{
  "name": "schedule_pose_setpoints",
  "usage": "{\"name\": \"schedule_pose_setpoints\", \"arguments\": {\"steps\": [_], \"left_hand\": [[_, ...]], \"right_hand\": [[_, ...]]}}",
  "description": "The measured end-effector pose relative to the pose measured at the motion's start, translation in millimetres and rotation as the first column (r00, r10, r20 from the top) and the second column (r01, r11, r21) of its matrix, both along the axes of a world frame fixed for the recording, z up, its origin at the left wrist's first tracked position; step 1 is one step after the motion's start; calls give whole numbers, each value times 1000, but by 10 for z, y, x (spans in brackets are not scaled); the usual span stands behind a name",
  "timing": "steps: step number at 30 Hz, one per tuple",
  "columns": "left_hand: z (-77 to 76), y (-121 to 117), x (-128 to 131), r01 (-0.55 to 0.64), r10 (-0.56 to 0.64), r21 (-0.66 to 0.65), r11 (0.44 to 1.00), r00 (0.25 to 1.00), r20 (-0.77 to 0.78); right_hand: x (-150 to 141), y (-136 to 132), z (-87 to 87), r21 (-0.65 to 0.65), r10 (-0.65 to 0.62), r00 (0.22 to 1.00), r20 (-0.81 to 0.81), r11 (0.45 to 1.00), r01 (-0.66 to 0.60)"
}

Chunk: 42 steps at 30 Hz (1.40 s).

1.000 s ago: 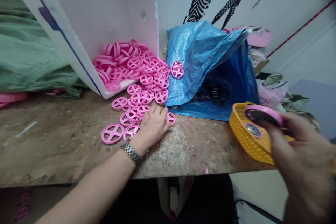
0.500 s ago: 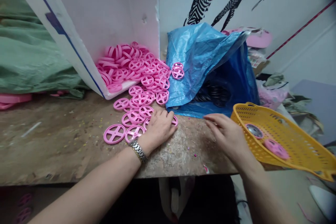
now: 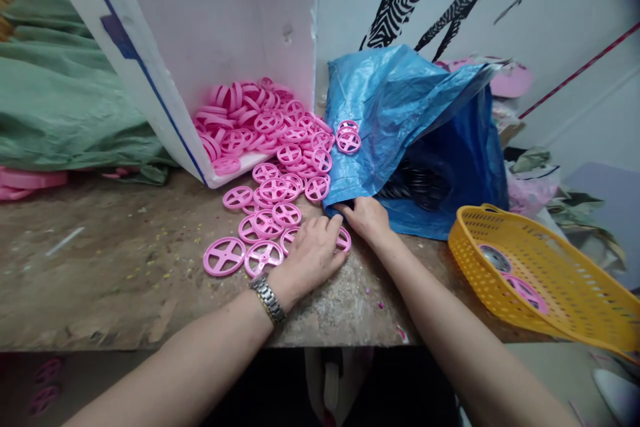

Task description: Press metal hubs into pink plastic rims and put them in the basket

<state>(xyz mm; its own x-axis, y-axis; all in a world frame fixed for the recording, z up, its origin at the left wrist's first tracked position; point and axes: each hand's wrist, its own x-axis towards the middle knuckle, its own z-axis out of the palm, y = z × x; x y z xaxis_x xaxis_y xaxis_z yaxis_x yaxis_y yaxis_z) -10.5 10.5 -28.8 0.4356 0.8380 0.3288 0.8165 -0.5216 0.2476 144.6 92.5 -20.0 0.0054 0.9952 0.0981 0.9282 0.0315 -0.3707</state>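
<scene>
My left hand (image 3: 315, 252), with a metal-band watch (image 3: 267, 299) at the wrist, is closed round a pink spoked plastic wheel (image 3: 344, 240) on the table. Part of that wheel shows between thumb and fingers. Just to the right, my right hand (image 3: 367, 219) reaches to the front lower edge of the blue plastic bag (image 3: 370, 90). Its fingertips are tucked at a dark gap under the bag's edge, so what they pinch is hidden. Loose pink wheels (image 3: 225, 256) lie left of my left hand. Inside the bag's mouth are black rings (image 3: 425, 187).
A white foam box (image 3: 200, 27) on its side holds a heap of pink wheels (image 3: 250, 117). The yellow basket (image 3: 470, 267) at the right contains a pink wheel (image 3: 525, 290) and a grey-centred disc (image 3: 495, 257). Green cloth (image 3: 75, 100) is on the left.
My right hand has let go of a pink-rimmed black disc in the yellow basket and moved left to the bag's lower edge. My left hand stays on its pink wheel.
</scene>
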Motion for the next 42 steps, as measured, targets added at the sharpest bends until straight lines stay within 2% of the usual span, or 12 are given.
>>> {"name": "schedule_pose_setpoints", "arguments": {"steps": [4, 8, 15, 17, 21, 24, 26, 30, 36, 38, 40, 42], "left_hand": [[-2, -16, -7, 10, -10, -8, 1000, 999, 31], [-11, -19, -22, 19, -15, -30, 999, 993, 117], [1, 19, -25, 20, 19, -95, 995, 924, 383], [10, 38, -19, 38, 18, -109, 993, 881, 473], [-1, 59, -7, 66, -8, -85, 994, 833, 554], [-26, 46, -5, 102, -81, -16, 995, 864, 497], [-34, 30, -7, 137, -148, 56, 989, 890, 432], [-5, -5, -2, 269, -310, 163, 949, 888, 340], [24, -38, 29, 335, -354, 121, 934, 836, 418], [10, -28, 44, 308, -297, 61, 949, 818, 492], [6, -10, 56, 258, -159, -80, 963, 782, 602], [25, 6, 62, 276, 46, -334, 901, 706, 707]], "right_hand": [[-51, 64, -52, -18, -71, 995, -76, 997, 70], [67, 98, -85, 10, -59, 968, -244, 998, 64], [499, -68, 41, 4, -54, 832, -553, 998, 67], [615, -219, 99, -72, -61, 709, -703, 997, 15], [696, -537, 142, -199, -152, 347, -926, 975, -104], [629, -680, 106, -232, -194, 230, -954, 962, -147], [560, -719, 72, -235, -191, 238, -952, 957, -171], [441, -746, 38, -194, -116, 347, -931, 960, -200], [331, -797, 29, -67, 83, 431, -898, 944, -322], [321, -804, 14, -48, 95, 435, -896, 951, -306], [329, -806, -6, -43, 75, 422, -904, 964, -264], [347, -807, -27, -40, 52, 397, -916, 975, -220]]}}
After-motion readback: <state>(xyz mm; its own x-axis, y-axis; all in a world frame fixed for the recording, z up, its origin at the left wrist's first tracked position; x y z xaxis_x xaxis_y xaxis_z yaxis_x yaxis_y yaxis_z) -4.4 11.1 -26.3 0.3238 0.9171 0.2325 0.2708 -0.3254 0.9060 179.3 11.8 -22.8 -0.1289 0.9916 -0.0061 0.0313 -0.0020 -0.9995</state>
